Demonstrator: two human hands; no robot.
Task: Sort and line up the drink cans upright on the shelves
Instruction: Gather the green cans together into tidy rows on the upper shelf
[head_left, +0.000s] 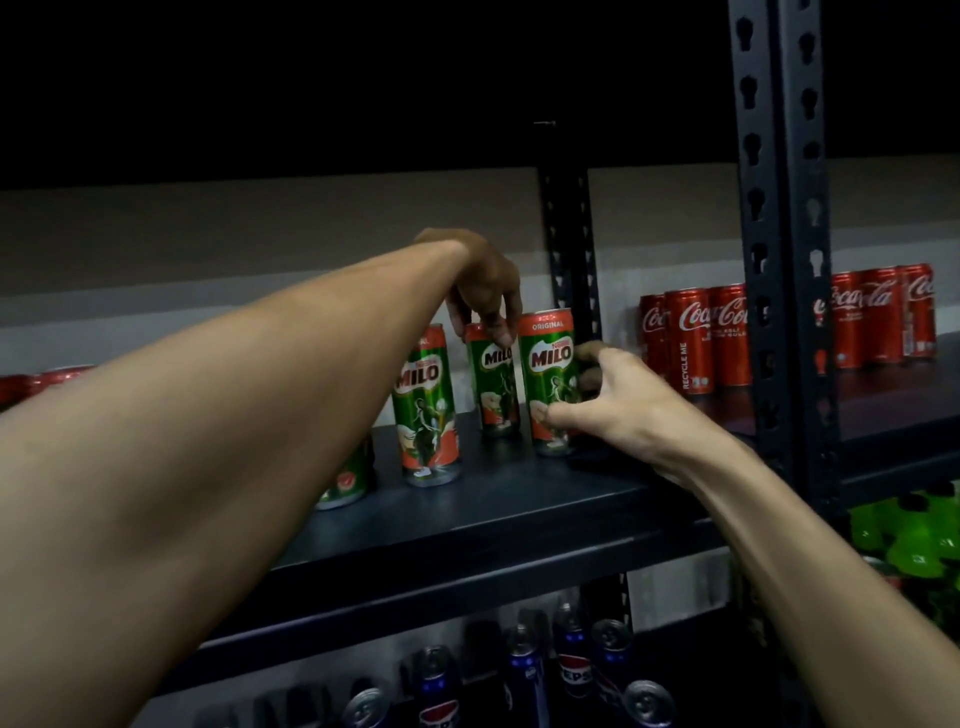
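Several green and red Milo cans stand upright on the dark shelf (498, 499). My left hand (483, 286) reaches in from above and pinches the top of the back Milo can (493, 384). To its right, my right hand (608, 400) curls its thumb and fingers round the lower part of the right Milo can (548, 374). Another Milo can (426, 410) stands free to the left. A further Milo can (348, 478) is mostly hidden behind my left forearm.
Red Coca-Cola cans (691, 338) stand in a row to the right, more (883, 319) beyond the black upright post (779, 260). Red cans (31, 384) sit at far left. Pepsi cans (571, 670) fill the shelf below; green bottles (914, 535) lie at lower right.
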